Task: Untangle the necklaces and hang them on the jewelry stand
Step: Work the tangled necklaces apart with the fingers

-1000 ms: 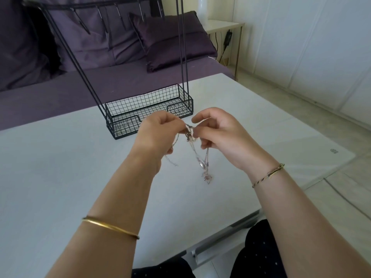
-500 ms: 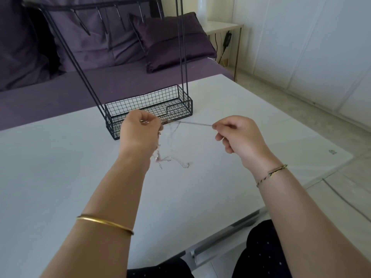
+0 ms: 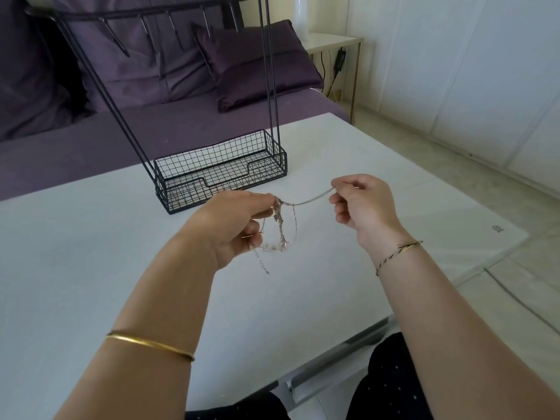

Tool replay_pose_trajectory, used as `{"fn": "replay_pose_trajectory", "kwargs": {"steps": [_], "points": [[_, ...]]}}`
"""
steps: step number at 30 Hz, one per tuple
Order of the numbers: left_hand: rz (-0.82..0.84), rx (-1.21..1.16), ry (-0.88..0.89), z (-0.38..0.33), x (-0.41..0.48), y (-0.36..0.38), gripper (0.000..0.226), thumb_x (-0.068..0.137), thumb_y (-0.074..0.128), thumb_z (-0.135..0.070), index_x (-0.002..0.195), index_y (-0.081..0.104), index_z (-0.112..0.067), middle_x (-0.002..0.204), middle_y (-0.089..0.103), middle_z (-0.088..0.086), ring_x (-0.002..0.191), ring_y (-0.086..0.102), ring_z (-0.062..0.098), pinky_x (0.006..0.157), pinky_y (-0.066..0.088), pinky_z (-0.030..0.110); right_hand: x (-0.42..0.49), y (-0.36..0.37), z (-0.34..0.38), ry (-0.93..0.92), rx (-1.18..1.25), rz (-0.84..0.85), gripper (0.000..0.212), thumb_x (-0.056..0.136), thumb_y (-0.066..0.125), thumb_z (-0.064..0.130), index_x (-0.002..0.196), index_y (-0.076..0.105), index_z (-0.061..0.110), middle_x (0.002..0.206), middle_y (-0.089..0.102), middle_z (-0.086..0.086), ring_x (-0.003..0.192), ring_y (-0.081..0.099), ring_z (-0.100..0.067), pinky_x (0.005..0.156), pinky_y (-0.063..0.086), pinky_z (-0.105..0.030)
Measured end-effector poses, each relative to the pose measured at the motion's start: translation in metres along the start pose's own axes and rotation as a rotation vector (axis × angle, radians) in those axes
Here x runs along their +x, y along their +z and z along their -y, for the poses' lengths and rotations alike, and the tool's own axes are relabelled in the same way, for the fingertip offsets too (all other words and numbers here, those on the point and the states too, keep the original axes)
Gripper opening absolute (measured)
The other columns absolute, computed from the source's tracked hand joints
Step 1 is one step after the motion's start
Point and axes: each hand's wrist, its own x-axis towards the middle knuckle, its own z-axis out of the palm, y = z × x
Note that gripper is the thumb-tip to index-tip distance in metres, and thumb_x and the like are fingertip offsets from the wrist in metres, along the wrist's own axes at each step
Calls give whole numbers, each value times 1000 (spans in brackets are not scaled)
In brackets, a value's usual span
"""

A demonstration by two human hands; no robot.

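Thin silver necklaces [image 3: 280, 228] hang in a tangled bunch above the white table [image 3: 91, 253]. My left hand [image 3: 233, 225] pinches the knotted part at its fingertips, and loose chain ends with a small pendant dangle below onto the table. My right hand [image 3: 360, 204] pinches one strand, which runs slack in a shallow curve between both hands. The black wire jewelry stand [image 3: 221, 174] stands just beyond my left hand, with a mesh basket base and a top bar of hooks [image 3: 145, 28] on which I see no necklace.
A purple sofa [image 3: 151, 122] with cushions lies behind the table. A small white side table [image 3: 330, 42] and a cable stand at the back right. The table's right edge drops to a tiled floor [image 3: 454, 153]. My knees show under the front edge.
My hands went from close together to pulled apart, drawing out one strand. Since half a second ago the strand has slackened and the dangling chains have shifted to the right of my left hand.
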Motion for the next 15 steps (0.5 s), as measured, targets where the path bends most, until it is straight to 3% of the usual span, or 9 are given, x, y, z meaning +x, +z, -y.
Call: {"fn": "replay_pose_trajectory", "kwargs": {"steps": [4, 8, 11, 15], "points": [[49, -93, -9, -1, -1, 5, 15, 94, 56, -11, 80, 62, -7, 66, 67, 2, 38, 30, 4, 41, 37, 17, -5, 7, -3, 65, -74, 177, 21, 91, 48, -3, 110, 53, 5, 92, 57, -15, 55, 59, -19, 51, 55, -28], [29, -116, 0, -2, -1, 7, 14, 94, 56, -11, 82, 63, -6, 64, 67, 1, 38, 30, 4, 41, 38, 16, -17, 10, -1, -79, -251, 226, 30, 88, 52, -3, 112, 48, 16, 112, 46, -10, 68, 63, -26, 65, 56, -34], [-24, -110, 31, -2, 0, 9, 12, 93, 58, -10, 82, 61, -7, 65, 67, 1, 38, 30, 4, 41, 38, 16, -28, 10, 7, -236, -275, 225, 20, 86, 55, -2, 96, 56, 15, 100, 56, -3, 79, 69, -27, 70, 57, -36], [-63, -98, 80, 0, 3, 9, 11, 92, 60, -11, 81, 60, -10, 72, 64, 2, 36, 33, 3, 40, 40, 16, -44, 13, 18, -120, -120, 479, 8, 89, 59, 5, 83, 59, 11, 77, 68, -5, 72, 70, -19, 79, 56, -38]]}}
